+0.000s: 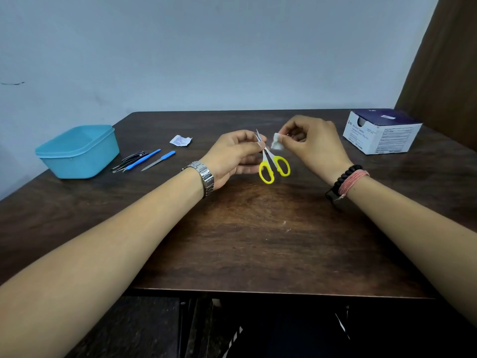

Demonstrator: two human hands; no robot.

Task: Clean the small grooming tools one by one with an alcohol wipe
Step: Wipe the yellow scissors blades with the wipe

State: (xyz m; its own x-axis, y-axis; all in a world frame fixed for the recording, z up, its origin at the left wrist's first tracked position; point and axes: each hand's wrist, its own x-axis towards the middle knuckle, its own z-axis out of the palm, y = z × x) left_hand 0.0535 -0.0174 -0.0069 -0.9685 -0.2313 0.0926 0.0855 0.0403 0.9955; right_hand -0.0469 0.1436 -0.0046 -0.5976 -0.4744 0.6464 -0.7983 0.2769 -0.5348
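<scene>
Above the middle of the desk (258, 241), the left hand (232, 156) pinches the scissors (271, 161) by the blades, tips pointing up and away, yellow handles hanging toward the person. Its grip is pressed together on the metal just below the tips. The right hand (312, 143) pinches a small folded wipe (276, 142) between thumb and fingertips, and the wipe sits just beside the blades; whether it touches them cannot be told.

So the step in hand looks like the wiping of the scissors, one tool of several. Left of the hands lie the other tools near a blue tub (77, 151): nail clippers (133, 155), tweezers (121, 167), a blue-handled pick (144, 159) and a nail file (160, 160). A torn wrapper (180, 140) lies behind them, and a box (382, 133) of wipes stands far right.

Next, I judge, the wipe must close round the blades and be drawn along them toward the tips. That calls for a steady hold by the left hand, moved lower so it does not cover the metal, and care with the sharp points.
</scene>
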